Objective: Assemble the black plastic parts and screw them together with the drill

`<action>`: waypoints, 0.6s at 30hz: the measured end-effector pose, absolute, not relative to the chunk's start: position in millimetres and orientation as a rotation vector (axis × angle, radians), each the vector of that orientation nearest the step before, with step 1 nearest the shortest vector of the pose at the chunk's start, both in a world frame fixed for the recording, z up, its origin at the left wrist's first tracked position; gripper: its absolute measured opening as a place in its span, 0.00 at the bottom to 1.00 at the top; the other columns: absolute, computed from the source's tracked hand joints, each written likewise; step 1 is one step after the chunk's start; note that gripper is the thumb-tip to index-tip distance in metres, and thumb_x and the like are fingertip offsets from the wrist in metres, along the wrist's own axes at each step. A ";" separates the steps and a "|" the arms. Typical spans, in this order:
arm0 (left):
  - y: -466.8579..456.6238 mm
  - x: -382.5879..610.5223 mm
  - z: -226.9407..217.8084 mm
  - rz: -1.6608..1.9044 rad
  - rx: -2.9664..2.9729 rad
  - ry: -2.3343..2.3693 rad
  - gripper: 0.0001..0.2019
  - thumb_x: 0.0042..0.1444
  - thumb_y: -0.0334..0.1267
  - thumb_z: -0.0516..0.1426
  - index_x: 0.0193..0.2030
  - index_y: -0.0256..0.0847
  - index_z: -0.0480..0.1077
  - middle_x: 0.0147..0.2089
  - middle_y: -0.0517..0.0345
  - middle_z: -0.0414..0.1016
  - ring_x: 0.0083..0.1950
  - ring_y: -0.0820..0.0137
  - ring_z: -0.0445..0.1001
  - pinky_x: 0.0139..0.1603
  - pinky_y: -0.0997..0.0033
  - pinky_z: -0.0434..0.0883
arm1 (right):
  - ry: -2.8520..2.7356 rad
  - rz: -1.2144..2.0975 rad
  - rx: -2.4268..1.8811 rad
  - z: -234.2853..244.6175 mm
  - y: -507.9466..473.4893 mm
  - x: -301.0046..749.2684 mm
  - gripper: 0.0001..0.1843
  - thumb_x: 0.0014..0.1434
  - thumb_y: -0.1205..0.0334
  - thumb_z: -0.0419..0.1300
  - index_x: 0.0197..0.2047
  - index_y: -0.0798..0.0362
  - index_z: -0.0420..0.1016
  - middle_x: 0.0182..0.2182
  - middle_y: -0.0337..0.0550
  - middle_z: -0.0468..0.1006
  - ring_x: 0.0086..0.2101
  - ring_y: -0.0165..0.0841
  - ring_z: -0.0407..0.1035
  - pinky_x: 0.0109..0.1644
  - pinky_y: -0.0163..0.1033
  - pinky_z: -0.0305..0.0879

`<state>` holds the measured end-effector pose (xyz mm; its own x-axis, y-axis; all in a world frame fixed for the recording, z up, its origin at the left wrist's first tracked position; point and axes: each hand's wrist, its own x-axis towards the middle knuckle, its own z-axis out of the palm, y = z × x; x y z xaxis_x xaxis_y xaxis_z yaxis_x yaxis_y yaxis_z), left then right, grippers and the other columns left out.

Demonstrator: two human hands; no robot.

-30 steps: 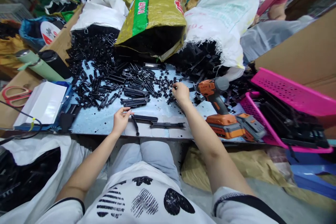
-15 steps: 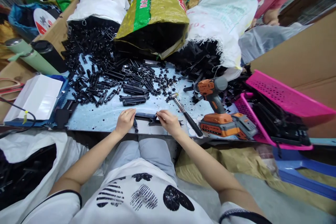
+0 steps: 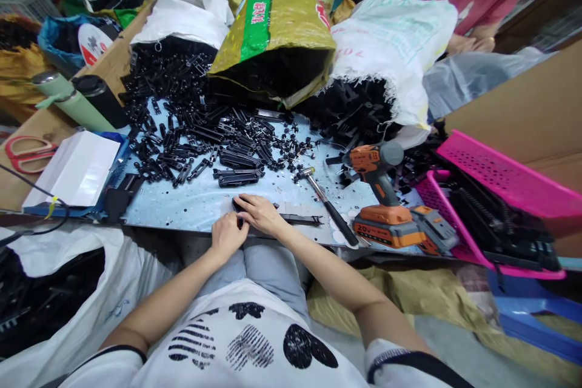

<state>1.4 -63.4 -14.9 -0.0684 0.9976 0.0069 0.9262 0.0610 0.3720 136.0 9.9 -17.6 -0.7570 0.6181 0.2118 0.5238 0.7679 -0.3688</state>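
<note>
At the near edge of the blue table, my hands are close together over a black part that they mostly cover. My left hand (image 3: 228, 235) is closed, with a small black piece (image 3: 240, 222) showing at its fingertips. My right hand (image 3: 261, 216) curls over a black bar-shaped part (image 3: 235, 204), fingers pressed on its left end. A long, thin black strip (image 3: 302, 219) lies to the right of my right wrist. Just beyond my hands rest stacked black slotted bars (image 3: 239, 177). Farther right lies a hammer (image 3: 328, 206) with a black handle.
An orange cordless drill (image 3: 375, 188) stands right of the hammer, beside a pink basket (image 3: 443, 224) of black parts. Heaps of small black parts (image 3: 182, 139) spill from sacks, including a yellow sack (image 3: 291, 18). Left are scissors (image 3: 30, 154) and a white box (image 3: 75, 167). Another person's hands (image 3: 475, 42) show behind.
My hands were apart, holding the two ends of a black bar. My right hand has moved left, meeting my left hand, which shifted slightly nearer. The view has shifted a little.
</note>
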 end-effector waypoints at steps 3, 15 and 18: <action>-59.8 -2.4 -14.7 0.514 2.047 2.061 0.12 0.59 0.44 0.50 0.36 0.39 0.71 0.34 0.47 0.75 0.38 0.59 0.74 0.37 0.61 0.70 | -2.608 0.275 -0.857 -19.1 2.8 168.8 0.30 0.64 0.45 0.46 0.62 0.54 0.60 0.60 0.53 0.62 0.58 0.40 0.57 0.61 0.50 0.54; 16.6 3.0 -26.8 0.182 2.968 1.044 0.29 0.64 0.51 0.43 0.60 0.27 0.58 0.48 0.38 0.71 0.46 0.58 0.69 0.41 0.62 0.62 | -2.646 -0.135 -1.323 -46.5 1.3 261.1 0.34 0.60 0.37 0.47 0.51 0.59 0.71 0.29 0.48 0.74 0.30 0.35 0.67 0.33 0.36 0.55; 15.4 5.3 -26.6 0.181 3.004 1.035 0.30 0.64 0.52 0.42 0.60 0.26 0.58 0.49 0.38 0.70 0.47 0.58 0.67 0.41 0.63 0.61 | -2.730 -0.095 -1.165 -42.3 3.7 253.8 0.32 0.62 0.41 0.47 0.60 0.55 0.63 0.35 0.48 0.74 0.34 0.35 0.67 0.35 0.36 0.57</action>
<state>5.3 15.4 -26.6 0.7821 0.6113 0.1207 0.6160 -0.7878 -0.0018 253.8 3.7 -42.3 -0.6797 0.7105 0.1821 0.7215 0.6923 -0.0084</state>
